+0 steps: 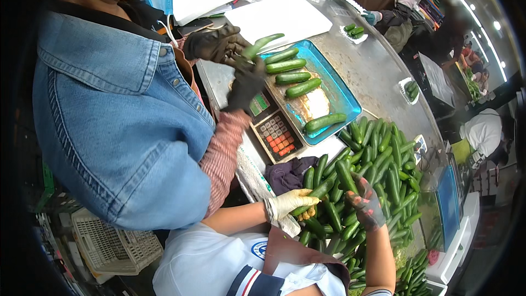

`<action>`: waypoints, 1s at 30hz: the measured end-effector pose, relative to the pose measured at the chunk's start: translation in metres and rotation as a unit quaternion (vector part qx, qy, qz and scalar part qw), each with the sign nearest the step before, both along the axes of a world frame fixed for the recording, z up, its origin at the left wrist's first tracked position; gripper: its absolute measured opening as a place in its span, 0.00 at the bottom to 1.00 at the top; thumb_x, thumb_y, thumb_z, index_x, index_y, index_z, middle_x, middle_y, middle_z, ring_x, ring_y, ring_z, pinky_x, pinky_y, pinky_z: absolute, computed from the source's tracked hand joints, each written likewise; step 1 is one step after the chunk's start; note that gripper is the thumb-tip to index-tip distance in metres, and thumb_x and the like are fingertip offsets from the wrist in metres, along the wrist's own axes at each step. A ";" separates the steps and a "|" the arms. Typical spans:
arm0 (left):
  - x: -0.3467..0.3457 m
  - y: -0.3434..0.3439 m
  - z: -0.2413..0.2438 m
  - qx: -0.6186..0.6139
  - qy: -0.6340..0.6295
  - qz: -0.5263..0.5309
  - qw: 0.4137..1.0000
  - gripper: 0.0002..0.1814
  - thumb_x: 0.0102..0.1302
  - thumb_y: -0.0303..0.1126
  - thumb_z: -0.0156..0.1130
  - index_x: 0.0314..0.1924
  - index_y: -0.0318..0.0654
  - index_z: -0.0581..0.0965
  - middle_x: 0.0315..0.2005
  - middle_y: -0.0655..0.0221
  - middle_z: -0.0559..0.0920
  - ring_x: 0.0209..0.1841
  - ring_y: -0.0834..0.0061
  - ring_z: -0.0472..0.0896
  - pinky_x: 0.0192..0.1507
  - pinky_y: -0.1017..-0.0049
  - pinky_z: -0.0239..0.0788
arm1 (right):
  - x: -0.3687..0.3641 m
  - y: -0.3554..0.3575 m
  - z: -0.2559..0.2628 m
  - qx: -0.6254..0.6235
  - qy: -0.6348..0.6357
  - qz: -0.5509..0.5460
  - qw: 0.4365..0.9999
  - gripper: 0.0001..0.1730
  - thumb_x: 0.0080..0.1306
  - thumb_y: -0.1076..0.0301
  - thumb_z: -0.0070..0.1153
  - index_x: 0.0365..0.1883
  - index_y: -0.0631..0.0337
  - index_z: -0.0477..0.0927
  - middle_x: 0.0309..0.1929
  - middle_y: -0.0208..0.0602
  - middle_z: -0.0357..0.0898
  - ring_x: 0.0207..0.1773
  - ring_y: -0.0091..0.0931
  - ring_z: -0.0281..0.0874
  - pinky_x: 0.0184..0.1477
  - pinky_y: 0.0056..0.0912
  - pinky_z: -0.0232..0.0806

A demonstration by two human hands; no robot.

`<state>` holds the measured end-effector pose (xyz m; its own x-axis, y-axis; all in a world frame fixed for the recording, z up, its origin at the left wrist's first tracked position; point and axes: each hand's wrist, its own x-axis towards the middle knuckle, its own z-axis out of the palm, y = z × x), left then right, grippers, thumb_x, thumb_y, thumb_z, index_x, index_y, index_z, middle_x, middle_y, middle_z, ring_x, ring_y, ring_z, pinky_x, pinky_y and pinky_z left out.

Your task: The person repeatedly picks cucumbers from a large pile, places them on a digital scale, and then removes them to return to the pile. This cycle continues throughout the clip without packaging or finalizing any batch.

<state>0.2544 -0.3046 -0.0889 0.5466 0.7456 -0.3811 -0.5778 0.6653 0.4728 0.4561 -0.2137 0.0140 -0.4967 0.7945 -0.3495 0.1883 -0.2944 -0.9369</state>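
My left hand (289,205), in a pale rubber glove, grips a green cucumber (322,189) near its lower end. My right hand (365,203), in a dark glove with red patches, holds another cucumber (346,177) tilted upward, partly hidden behind its fingers. Both hands are over a large pile of cucumbers (384,160) on the metal table. A dark crumpled cloth (287,174) lies just beyond my left hand. Farther off, a blue tray (347,98) on a digital scale (277,133) carries several cucumbers.
At my left, a co-worker in a denim jacket (123,131) handles a cucumber (263,45) with dark gloves. White boards (283,18) lie beyond the scale. Foam trays of cucumbers (353,33) sit along the metal table (378,78). A plastic basket (111,240) stands low at left.
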 end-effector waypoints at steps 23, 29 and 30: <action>0.000 -0.002 0.001 0.009 0.031 0.003 0.999 0.15 0.67 0.40 0.56 0.49 0.41 0.73 0.25 0.68 0.79 0.23 0.80 0.77 0.24 0.81 0.69 | 0.009 -0.066 -0.001 -0.011 -0.036 -0.175 0.984 0.29 0.62 0.60 0.53 0.59 0.65 0.66 0.39 0.28 0.74 0.32 0.17 0.70 0.31 0.19 0.64; 0.002 -0.001 0.002 0.026 0.036 -0.007 0.999 0.17 0.67 0.39 0.56 0.53 0.42 0.73 0.24 0.70 0.79 0.23 0.81 0.77 0.24 0.81 0.69 | 0.043 -0.085 -0.016 0.134 -0.098 -0.231 0.959 0.32 0.57 0.54 0.56 0.53 0.68 0.70 0.44 0.36 0.76 0.44 0.25 0.73 0.45 0.25 0.67; 0.001 0.001 0.005 0.031 0.045 -0.014 0.998 0.17 0.67 0.38 0.56 0.54 0.42 0.73 0.24 0.71 0.79 0.23 0.81 0.77 0.24 0.82 0.69 | 0.047 -0.088 -0.009 0.170 -0.076 -0.230 0.955 0.29 0.58 0.56 0.55 0.51 0.68 0.70 0.43 0.35 0.76 0.43 0.25 0.73 0.44 0.25 0.67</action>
